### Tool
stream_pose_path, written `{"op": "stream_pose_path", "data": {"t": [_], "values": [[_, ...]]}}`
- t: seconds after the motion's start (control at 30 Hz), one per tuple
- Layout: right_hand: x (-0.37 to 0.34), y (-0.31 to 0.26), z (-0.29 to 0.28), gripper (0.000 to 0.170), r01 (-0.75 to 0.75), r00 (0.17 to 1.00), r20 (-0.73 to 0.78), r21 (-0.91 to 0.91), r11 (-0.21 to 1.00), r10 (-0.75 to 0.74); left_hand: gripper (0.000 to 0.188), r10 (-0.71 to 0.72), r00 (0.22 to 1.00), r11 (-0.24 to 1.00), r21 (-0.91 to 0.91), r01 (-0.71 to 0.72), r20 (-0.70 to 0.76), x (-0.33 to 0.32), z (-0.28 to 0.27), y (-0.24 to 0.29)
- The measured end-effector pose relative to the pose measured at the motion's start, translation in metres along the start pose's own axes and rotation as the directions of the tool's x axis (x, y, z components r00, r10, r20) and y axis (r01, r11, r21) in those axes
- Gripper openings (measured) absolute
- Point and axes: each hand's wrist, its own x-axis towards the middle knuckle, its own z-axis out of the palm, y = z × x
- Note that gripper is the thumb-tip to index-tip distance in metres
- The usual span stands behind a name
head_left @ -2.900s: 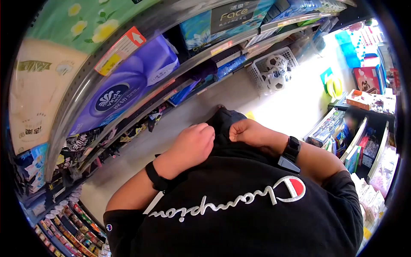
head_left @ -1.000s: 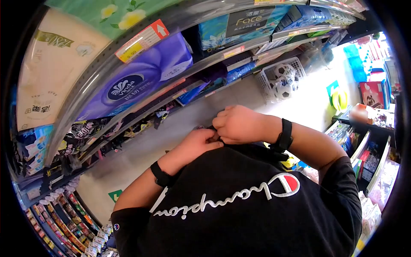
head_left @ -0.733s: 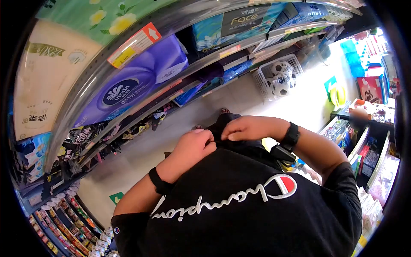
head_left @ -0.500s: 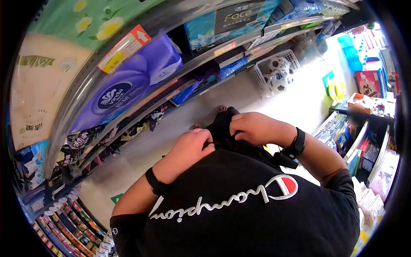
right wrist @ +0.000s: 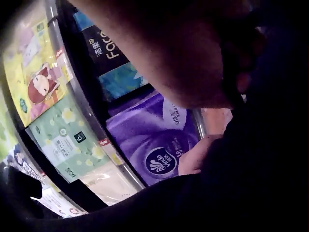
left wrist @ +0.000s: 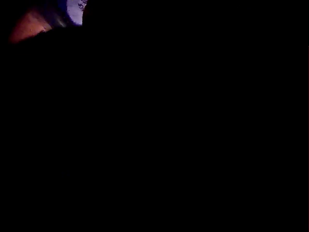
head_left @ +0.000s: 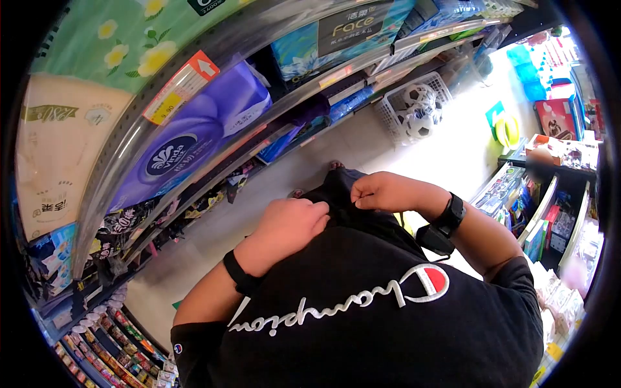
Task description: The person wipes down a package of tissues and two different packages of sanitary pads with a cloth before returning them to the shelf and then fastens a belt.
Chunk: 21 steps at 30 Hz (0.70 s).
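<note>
In the head view both hands are at the front of the person's waist, by the lower edge of the black T-shirt [head_left: 336, 291] and the dark trousers [head_left: 333, 194]. The left hand [head_left: 291, 223] grips black cloth there, its fingertips partly hidden in the folds. A short gap to the right, the right hand [head_left: 391, 193] pinches the black cloth between thumb and curled fingers. The left wrist view is nearly all dark. In the right wrist view, the shaded right hand [right wrist: 193, 63] overlaps dark cloth, and part of the left hand [right wrist: 195, 157] shows lower down.
Shelves of tissue packs run along the left, with a purple pack [head_left: 187, 142], a teal pack [head_left: 336, 35] and a beige pack [head_left: 61, 155]. A white basket of footballs [head_left: 414, 110] stands on the floor ahead. Shelves of boxed goods [head_left: 550, 220] are at right.
A second ago the right hand lay against the left, fingers meeting. Since then it has moved off to the right, and the two hands are apart on the cloth.
</note>
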Motion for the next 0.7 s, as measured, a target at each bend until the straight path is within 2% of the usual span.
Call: {"op": "stream_pose_path", "data": {"t": [0.07,0.1,0.2,0.27,0.4,0.43,0.47,0.5,0.57,0.7], "values": [[0.006,0.012,0.006,0.016,-0.008,1.000,-0.002,0.181,0.983,0.008,0.016,-0.020,1.000,0.997,0.069,0.021,-0.009,-0.002,0.000,0.001],[0.006,0.011,0.006,0.016,-0.009,1.000,-0.002,0.182,0.983,0.009,0.016,-0.021,0.998,0.997,0.078,0.025,-0.051,-0.004,0.001,0.001],[0.004,0.001,0.003,0.014,-0.049,0.998,0.057,0.146,0.988,0.041,0.015,-0.013,0.991,0.992,0.122,0.030,-0.135,-0.007,-0.002,0.005],[0.001,-0.009,0.001,0.016,0.069,0.996,-0.039,-0.124,0.990,-0.074,0.015,-0.004,0.984,0.987,0.157,0.032,-0.176,-0.008,-0.004,0.007],[0.000,-0.018,0.003,0.020,0.062,0.985,-0.153,-0.118,0.991,-0.079,0.016,0.019,0.975,0.975,0.218,0.030,-0.219,-0.009,-0.006,0.007],[0.004,-0.010,0.005,0.022,0.288,0.916,-0.230,-0.190,0.939,-0.328,0.016,0.019,0.975,0.972,0.233,0.034,-0.223,-0.009,-0.006,0.007],[0.007,-0.006,0.006,0.023,0.487,0.782,-0.284,-0.279,0.828,-0.555,0.016,0.018,0.975,0.972,0.232,0.035,-0.223,-0.009,-0.007,0.007],[0.007,-0.008,0.005,0.023,0.486,0.782,-0.283,-0.279,0.828,-0.555,0.016,0.012,0.975,0.968,0.246,0.043,-0.220,-0.009,-0.007,0.008],[0.007,-0.013,0.003,0.023,0.422,0.889,-0.116,-0.166,0.891,-0.442,0.016,0.006,0.977,0.965,0.259,0.051,-0.215,-0.009,-0.007,0.007],[0.012,-0.017,0.000,0.021,0.469,0.858,-0.095,-0.252,0.846,-0.504,0.010,0.081,0.962,0.949,0.315,0.006,-0.261,-0.008,-0.010,0.007]]}}
